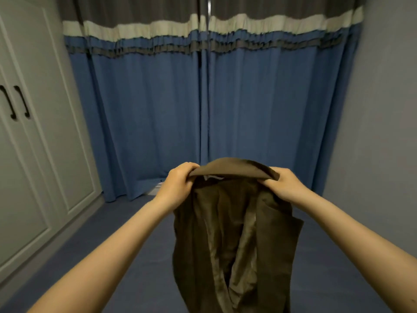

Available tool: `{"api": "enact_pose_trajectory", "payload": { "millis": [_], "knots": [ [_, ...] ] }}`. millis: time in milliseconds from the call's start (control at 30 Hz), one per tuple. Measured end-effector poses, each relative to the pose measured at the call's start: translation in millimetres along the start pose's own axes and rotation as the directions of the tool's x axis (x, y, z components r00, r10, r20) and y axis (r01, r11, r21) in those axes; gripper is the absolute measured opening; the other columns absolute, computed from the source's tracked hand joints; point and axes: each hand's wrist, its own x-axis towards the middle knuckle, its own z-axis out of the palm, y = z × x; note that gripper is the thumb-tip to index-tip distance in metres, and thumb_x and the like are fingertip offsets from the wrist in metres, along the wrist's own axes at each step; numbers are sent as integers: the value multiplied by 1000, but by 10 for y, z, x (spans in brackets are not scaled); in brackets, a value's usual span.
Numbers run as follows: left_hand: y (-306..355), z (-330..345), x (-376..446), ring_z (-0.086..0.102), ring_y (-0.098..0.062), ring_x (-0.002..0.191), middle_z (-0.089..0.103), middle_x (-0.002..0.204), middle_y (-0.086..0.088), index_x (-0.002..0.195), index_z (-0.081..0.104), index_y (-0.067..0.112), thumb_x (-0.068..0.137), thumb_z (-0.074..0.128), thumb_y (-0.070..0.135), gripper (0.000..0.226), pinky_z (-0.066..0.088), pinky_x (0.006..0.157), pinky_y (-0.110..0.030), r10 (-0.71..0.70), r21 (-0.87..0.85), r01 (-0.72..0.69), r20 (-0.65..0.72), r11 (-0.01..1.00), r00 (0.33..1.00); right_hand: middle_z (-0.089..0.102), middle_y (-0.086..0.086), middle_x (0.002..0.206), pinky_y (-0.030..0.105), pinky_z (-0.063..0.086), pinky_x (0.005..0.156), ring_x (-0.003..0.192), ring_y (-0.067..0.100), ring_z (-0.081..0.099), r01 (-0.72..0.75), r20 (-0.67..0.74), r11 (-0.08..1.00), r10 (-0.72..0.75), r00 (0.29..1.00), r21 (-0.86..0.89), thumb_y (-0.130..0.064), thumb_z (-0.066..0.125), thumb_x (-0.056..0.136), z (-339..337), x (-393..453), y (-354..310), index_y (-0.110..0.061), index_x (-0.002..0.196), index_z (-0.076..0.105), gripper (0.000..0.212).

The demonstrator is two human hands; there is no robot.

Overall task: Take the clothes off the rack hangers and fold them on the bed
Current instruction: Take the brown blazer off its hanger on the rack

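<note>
Both bare forearms are being stretched forward and slightly inward, level with one another. The left hand (179,180) is being held with its fingers curled over and its thumb pinched beneath the jacket (234,227) collar. The right hand (283,184) is being closed likewise, knuckles turned upward, on the collar's other end.

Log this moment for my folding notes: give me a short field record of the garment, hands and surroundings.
garment: brown jacket, held up by the collar, hanging open over the bed
left hand: grips the collar's left end
right hand: grips the collar's right end
bed: blue cover below the jacket
behind: blue curtains
left side: wardrobe doors, closed
hanger: none visible
</note>
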Motion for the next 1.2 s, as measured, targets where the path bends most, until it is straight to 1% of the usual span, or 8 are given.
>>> {"api": "enact_pose_trajectory", "payload": {
  "millis": [100, 233, 367, 467, 667, 800, 967, 1200],
  "knots": [
    [181, 105, 38, 58, -18, 89, 59, 105, 1, 111, 59, 18, 95, 48, 12, 21, 50, 66, -39, 174, 339, -159, -14, 927, 985, 67, -4, 95, 42, 52, 81, 90, 21, 62, 46, -73, 957, -69, 995, -286, -19, 49, 91, -308, -96, 48, -27, 101, 66, 22],
    [362, 384, -39, 60, -26, 73, 60, 99, -6, 113, 59, 12, 83, 66, 9, 31, 34, 36, -25, 240, 556, -108, -172, 824, 955, 56, -6, 119, 38, 46, 80, 106, 23, 55, 142, -143, 801, -272, 952, -581, -20, 41, 94, -524, -176, 4, -29, 127, 52, 36],
    [411, 813, -397, 60, -29, 88, 56, 105, -5, 122, 48, 17, 78, 65, 11, 48, 43, 48, -35, -39, 431, 91, -129, 898, 991, 45, -5, 126, 32, 43, 66, 112, 19, 47, 205, -124, 699, -389, 913, -685, -23, 42, 96, -665, -246, -12, -24, 138, 43, 42],
    [435, 1008, -648, 57, -22, 92, 52, 105, 3, 108, 48, 24, 87, 55, 19, 23, 47, 64, -37, -271, 310, 255, 9, 916, 963, 46, 1, 113, 30, 37, 61, 99, 20, 46, 221, -123, 633, -453, 883, -742, -23, 46, 96, -726, -331, 41, -19, 130, 53, 35],
    [545, 879, -531, 55, -21, 89, 55, 101, 2, 104, 61, 27, 90, 48, 16, 22, 43, 64, -32, -367, 280, 349, 13, 894, 930, 67, 1, 99, 42, 53, 70, 89, 26, 62, 146, -91, 771, -255, 963, -620, -25, 50, 93, -954, -542, 378, -25, 112, 61, 22],
    [757, 780, -466, 56, -25, 93, 54, 113, -2, 111, 61, 25, 90, 52, 26, 22, 39, 59, -33, -216, 513, 244, -114, 823, 970, 68, 2, 89, 44, 54, 68, 83, 24, 62, 122, -145, 861, -219, 965, -493, -21, 55, 90, -1114, -653, 438, -24, 104, 65, 18],
    [994, 770, -594, 60, -32, 73, 63, 88, -9, 98, 64, 12, 91, 57, 31, 21, 24, 47, -27, -105, 639, 171, -139, 750, 985, 68, 2, 91, 32, 47, 61, 84, 25, 62, 153, -111, 847, -241, 964, -509, -23, 53, 91, -1280, -791, 506, -24, 109, 65, 21],
    [1464, 643, -919, 57, -30, 69, 59, 73, -5, 72, 49, 17, 89, 58, 34, 26, 37, 52, -30, -206, 562, 284, -198, 777, 958, 68, 1, 95, 29, 43, 60, 85, 24, 60, 142, -123, 851, -234, 964, -506, -22, 52, 90, -1448, -1218, 493, -25, 109, 64, 22]
  ]
}}
